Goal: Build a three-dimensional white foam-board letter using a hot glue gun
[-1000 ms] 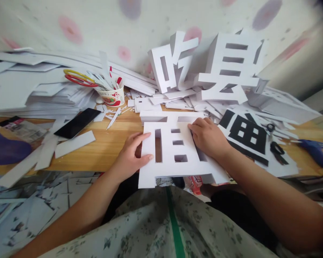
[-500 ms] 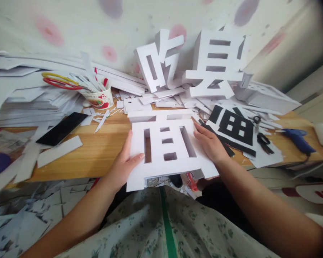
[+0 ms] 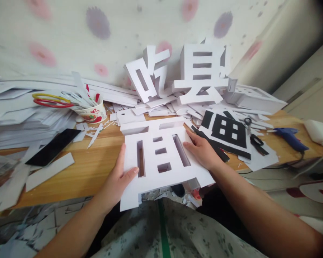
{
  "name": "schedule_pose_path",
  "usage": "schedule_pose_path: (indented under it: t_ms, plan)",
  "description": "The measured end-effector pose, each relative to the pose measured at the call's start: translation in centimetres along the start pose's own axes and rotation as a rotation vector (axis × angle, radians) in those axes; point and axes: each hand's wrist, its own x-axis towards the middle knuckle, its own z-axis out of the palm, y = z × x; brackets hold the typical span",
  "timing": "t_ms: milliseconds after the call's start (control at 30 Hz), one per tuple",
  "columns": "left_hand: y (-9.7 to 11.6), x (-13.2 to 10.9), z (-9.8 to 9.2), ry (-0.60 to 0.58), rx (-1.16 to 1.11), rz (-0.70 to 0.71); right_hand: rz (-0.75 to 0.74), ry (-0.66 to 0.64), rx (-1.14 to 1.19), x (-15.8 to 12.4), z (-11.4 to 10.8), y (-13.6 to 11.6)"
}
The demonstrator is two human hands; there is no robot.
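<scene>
Between my hands I hold a white foam-board character (image 3: 148, 179), a hollow three-dimensional letter with rectangular cut-outs, tilted at the table's front edge. My left hand (image 3: 120, 175) grips its left side, thumb on the front face and the other fingers largely hidden behind. On its upper right side my right hand (image 3: 200, 148) is closed, thumb and forefinger at the edge. Just right of that hand lies a black character cut-out (image 3: 227, 132) on white sheet. Two more white characters stand behind, a slanted one (image 3: 148, 77) and a wider one (image 3: 200, 77).
A wooden table (image 3: 102, 157) carries a paper cup (image 3: 93, 113) of tools, a black phone (image 3: 54, 147), scissors (image 3: 255, 139) and a blue glue gun (image 3: 290, 138) with its cable. White board stacks (image 3: 40, 125) fill the left. Scraps (image 3: 32, 233) litter the area below the table.
The whole view has shifted, so the table and things on it appear lower and slightly further left. Both hands keep their hold on the white character.
</scene>
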Motion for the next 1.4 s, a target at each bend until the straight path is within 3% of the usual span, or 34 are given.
schedule_pose_path:
  t_ms: [300,467,600,733,867,967,1033,1167,1400]
  plan:
    - [1.3,-0.7,0.5,0.017,-0.240,-0.090,-0.119,0.019,-0.168,0.2,0.5,-0.1]
    - [1.7,-1.2,1.0,-0.042,-0.472,-0.160,-0.123,0.006,-0.232,0.2,1.0,-0.4]
    - [1.9,-1.3,0.7,-0.084,-0.479,-0.145,-0.158,-0.013,-0.312,0.0,0.9,-0.6]
    - [2.3,-0.6,-0.6,-0.102,-0.237,-0.067,-0.221,-0.039,-0.432,0.4,0.0,-1.1]
    - [4.1,0.9,-1.0,-0.008,0.363,0.243,-0.291,-0.061,-0.569,1.7,-0.7,-2.2]
    - [6.0,1.8,0.2,-0.187,0.791,0.384,-0.332,-0.091,-0.658,3.0,-0.3,-3.3]
    - [6.9,2.1,1.3,-0.303,0.947,0.410,-0.346,-0.118,-0.713,3.7,0.2,-4.0]
    - [7.0,2.2,2.4,-0.388,1.079,0.453,-0.317,-0.130,-0.808,4.7,1.0,-4.8]
    - [6.5,2.0,1.9,-0.399,1.107,0.529,-0.291,-0.088,-0.885,4.7,1.2,-4.9]
